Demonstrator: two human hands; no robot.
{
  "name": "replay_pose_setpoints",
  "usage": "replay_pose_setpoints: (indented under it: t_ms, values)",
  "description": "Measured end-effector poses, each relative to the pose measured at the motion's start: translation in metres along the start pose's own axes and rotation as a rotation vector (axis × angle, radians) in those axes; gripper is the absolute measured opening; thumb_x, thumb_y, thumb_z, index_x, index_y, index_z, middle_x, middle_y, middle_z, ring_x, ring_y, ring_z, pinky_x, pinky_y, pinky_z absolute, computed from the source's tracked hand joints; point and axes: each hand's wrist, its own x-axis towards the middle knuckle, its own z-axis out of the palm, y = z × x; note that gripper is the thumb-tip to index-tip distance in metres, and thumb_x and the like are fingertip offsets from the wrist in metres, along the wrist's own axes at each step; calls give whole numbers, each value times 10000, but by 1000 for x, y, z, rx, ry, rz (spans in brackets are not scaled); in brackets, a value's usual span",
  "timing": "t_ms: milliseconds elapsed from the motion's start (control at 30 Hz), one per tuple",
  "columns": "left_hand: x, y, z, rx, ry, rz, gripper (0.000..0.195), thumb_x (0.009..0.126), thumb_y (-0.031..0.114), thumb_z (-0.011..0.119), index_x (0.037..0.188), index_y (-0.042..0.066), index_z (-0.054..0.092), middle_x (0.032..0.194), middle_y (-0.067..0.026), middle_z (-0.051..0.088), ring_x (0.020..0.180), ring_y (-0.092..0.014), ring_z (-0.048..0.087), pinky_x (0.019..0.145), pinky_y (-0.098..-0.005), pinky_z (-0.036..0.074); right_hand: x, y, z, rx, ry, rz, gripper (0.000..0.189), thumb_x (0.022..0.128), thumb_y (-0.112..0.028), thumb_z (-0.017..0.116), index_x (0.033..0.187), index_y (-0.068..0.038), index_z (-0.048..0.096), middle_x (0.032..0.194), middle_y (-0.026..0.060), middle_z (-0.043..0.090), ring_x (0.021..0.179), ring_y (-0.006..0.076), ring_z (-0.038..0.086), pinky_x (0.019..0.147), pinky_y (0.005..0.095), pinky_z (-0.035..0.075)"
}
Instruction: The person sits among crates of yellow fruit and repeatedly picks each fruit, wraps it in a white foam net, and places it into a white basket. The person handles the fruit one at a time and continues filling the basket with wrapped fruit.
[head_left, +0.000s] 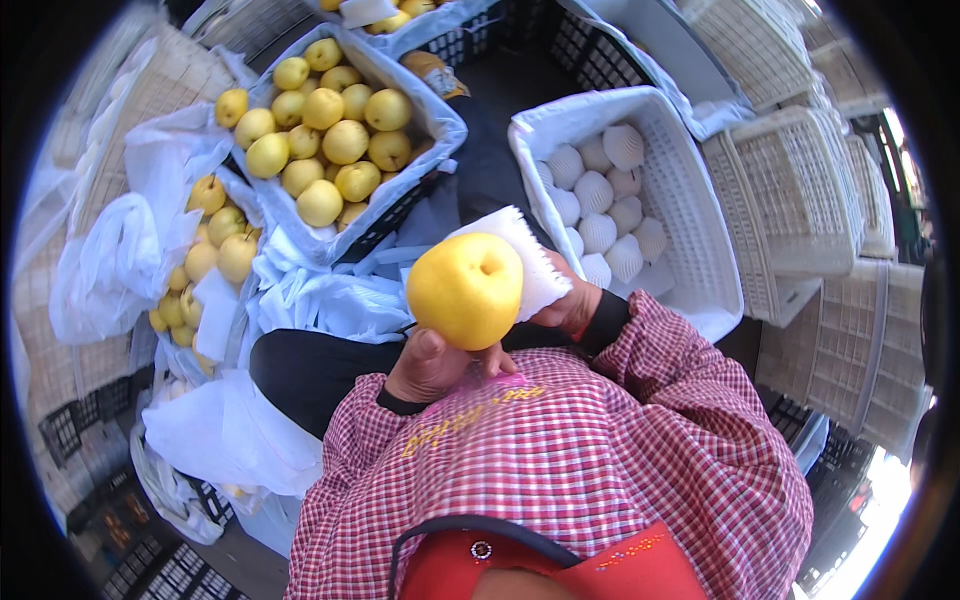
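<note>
A large yellow pear (465, 291) rests in my left hand (442, 364), whose fingers cup it from below in front of my chest. My right hand (568, 296) holds a white foam fruit net (517, 255), which lies flat just behind and to the right of the pear. To the upper left, bare yellow pears (345, 142) fill a lined crate (442, 127). On the right, several pears in white foam nets (595, 193) lie in a white plastic basket (694, 217) with a cloth-like liner over its rim.
More yellow pears (237, 255) lie in a lined container at the left, beside bunched white plastic sheeting (124, 262). Loose pale foam pieces (322, 296) lie between the crates and my knee. Stacked white plastic baskets (802, 187) stand at the right. Dark crates are at the lower left.
</note>
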Motion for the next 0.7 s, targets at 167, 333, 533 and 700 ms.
replay_pose_setpoints:
  t_ms: [167,333,533,700]
  values:
    - [-5,0,11,323,304,-38,807,719,352,862,1352,27,481,1086,-149,661,790,-227,687,812,-449,609,-13,-52,32,-812,338,-246,281,893,-222,711,1040,-27,572,968,96,698,827,235,711,750,331,575]
    - [39,-28,23,848,538,255,947,716,243,899,1464,92,339,1340,-134,508,1100,-238,606,954,-421,551,-59,-10,45,-1546,377,-804,372,820,-182,769,1050,-52,507,737,127,597,652,315,666,584,347,526]
    - [118,-35,38,1428,-4,364,876,656,92,872,1444,163,496,1534,-132,316,1430,-326,330,1133,-436,373,-103,-60,-1,-702,662,-388,954,793,-507,793,1438,10,317,1220,159,555,1073,221,613,869,339,529]
    - [117,-50,56,1301,-264,35,495,788,63,781,1263,64,644,1408,-147,491,1269,-285,552,1025,-390,487,-182,-89,-103,-505,704,-109,882,761,-478,790,1434,-58,404,1262,144,575,1138,260,586,975,375,494]
